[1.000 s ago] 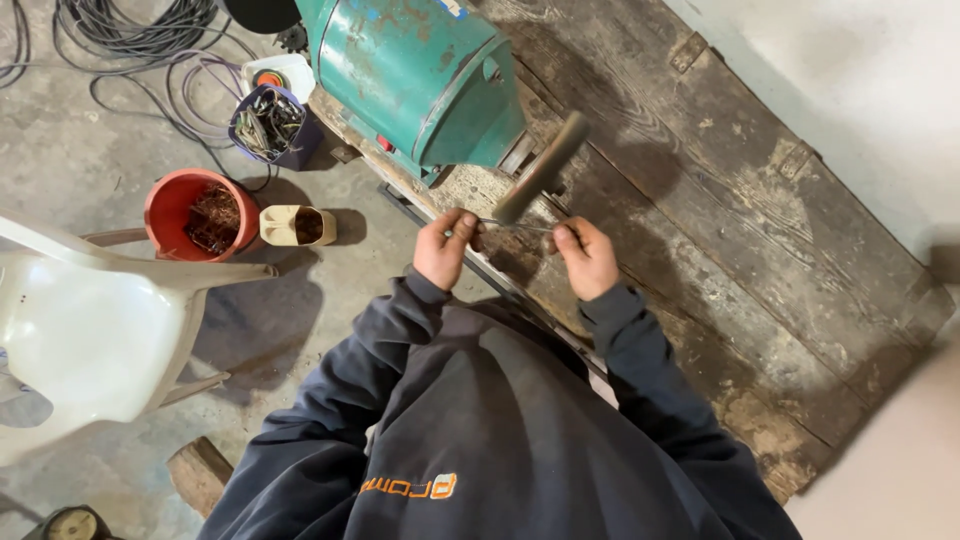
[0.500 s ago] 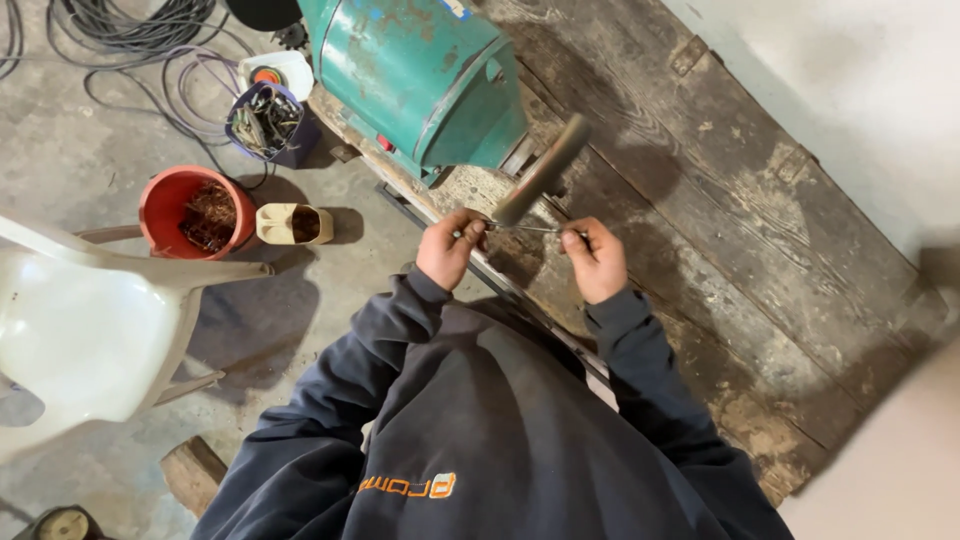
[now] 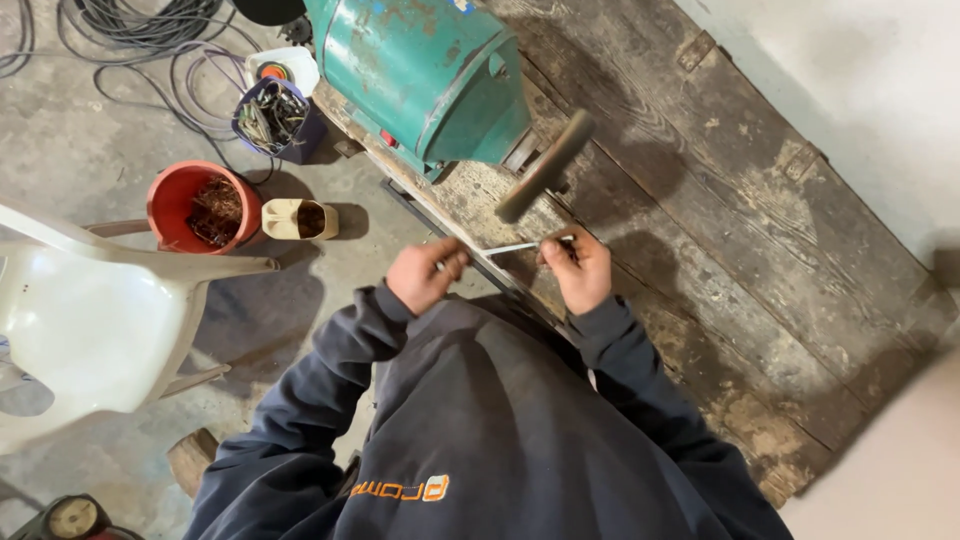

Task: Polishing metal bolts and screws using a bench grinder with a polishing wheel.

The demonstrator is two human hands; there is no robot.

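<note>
A thin metal rod (image 3: 512, 248) runs level between my two hands, just below the grinding wheel (image 3: 545, 166). My left hand (image 3: 428, 275) pinches its left end. My right hand (image 3: 577, 268) grips its right end close under the wheel. The wheel is mounted on the shaft of a teal motor (image 3: 425, 75), which stands on a worn wooden platform (image 3: 740, 230). The rod sits slightly apart from the wheel's rim. My dark sleeves and torso fill the lower view.
A red bucket (image 3: 170, 205) of metal scraps and a small beige container (image 3: 298, 219) stand on the concrete floor at left. A dark pot (image 3: 272, 118) of bits and coiled cables (image 3: 140, 25) lie behind. A white plastic chair (image 3: 80, 320) stands at far left.
Both hands have drawn back from the wheel and moved apart, so the thin rod shows between them.
</note>
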